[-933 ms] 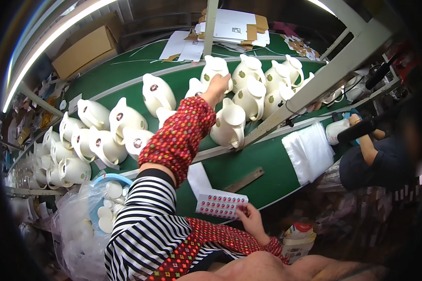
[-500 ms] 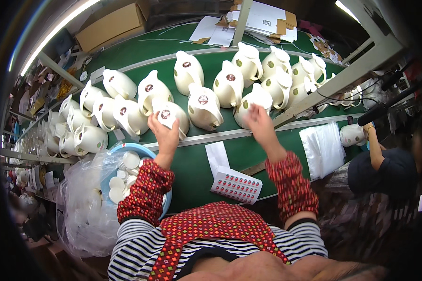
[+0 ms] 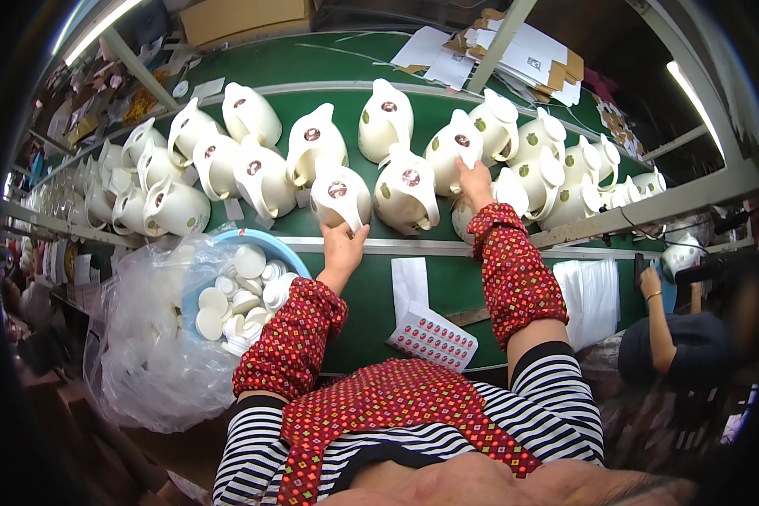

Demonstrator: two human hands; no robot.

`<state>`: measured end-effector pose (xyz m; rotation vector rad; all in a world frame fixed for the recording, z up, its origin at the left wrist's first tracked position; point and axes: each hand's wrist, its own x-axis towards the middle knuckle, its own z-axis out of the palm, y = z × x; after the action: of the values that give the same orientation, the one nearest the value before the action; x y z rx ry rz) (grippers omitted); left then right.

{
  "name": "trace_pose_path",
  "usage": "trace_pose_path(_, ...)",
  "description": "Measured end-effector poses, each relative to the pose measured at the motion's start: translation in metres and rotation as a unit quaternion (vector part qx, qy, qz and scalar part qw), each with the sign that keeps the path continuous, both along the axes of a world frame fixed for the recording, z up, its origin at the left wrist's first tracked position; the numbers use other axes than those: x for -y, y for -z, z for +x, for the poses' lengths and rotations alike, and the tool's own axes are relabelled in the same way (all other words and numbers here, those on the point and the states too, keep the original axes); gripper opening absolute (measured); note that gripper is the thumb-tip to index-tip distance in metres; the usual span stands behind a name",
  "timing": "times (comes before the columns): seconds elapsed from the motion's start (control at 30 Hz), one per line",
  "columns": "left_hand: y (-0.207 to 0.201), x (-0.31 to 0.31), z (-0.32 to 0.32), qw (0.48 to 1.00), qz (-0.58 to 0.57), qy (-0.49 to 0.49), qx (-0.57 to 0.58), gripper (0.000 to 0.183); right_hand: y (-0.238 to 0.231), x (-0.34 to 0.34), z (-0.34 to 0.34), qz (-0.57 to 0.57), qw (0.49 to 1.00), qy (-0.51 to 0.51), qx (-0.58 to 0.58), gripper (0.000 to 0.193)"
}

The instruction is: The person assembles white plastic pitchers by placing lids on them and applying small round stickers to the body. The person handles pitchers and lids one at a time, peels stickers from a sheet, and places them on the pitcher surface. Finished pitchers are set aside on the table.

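Observation:
Cream-coloured jugs with spouts and handles stand in rows on a green bench. My left hand (image 3: 342,251) grips the near lower side of a front jug (image 3: 339,190) with a dark oval label; its fingertips are partly hidden. My right hand (image 3: 476,182) reaches over to a jug (image 3: 452,145) in the row behind, its fingers closed at the handle side. Between my hands stands another labelled jug (image 3: 403,192), untouched. Beneath my right wrist, a jug (image 3: 509,192) is partly covered by my sleeve.
A blue tub (image 3: 302,260) of white round lids (image 3: 250,261) sits at left, beside crumpled clear plastic (image 3: 156,337). A sticker sheet (image 3: 434,337) lies in front of me, and white plastic bags (image 3: 589,299) at right. A metal post (image 3: 499,44) rises behind; a co-worker (image 3: 679,341) is at right.
The view has turned, shifting the scene. My right hand has moved from a front jug to one farther back. My left hand has slid to the near side of its jug.

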<state>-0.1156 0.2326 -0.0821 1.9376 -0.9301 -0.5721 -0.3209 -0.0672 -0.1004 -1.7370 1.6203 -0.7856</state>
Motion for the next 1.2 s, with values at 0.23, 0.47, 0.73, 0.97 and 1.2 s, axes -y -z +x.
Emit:
trace_pose_path(0.23, 0.009, -0.008, 0.009, 0.999, 0.013, 0.019, 0.038, 0.036, -0.02, 0.001, 0.021, 0.155, 0.97, -0.049, 0.183, 0.044)
trace_pose_path(0.47, -0.01, -0.016, 0.023, 0.992, 0.101, 0.06, 0.054, 0.034, -0.032, -0.051, 0.007, 0.173, 0.982, -0.07, 0.019, 0.058)
trace_pose_path(0.73, -0.002, -0.007, 0.04, 0.989, 0.115, 0.067, -0.061, 0.033, -0.093, -0.089, 0.044, 0.279, 0.911, -0.284, 0.102, 0.027)
trace_pose_path(0.97, 0.014, -0.011, 0.05, 0.988, 0.068, 0.048, -0.127, 0.034, -0.085, -0.068, 0.086, 0.294, 0.901, -0.309, 0.075, 0.036)
trace_pose_path(1.2, 0.016, -0.009, 0.051, 0.989, 0.064, 0.064, -0.115, 0.033, -0.058, -0.113, 0.015, 0.108, 0.917, -0.316, 0.22, 0.02)
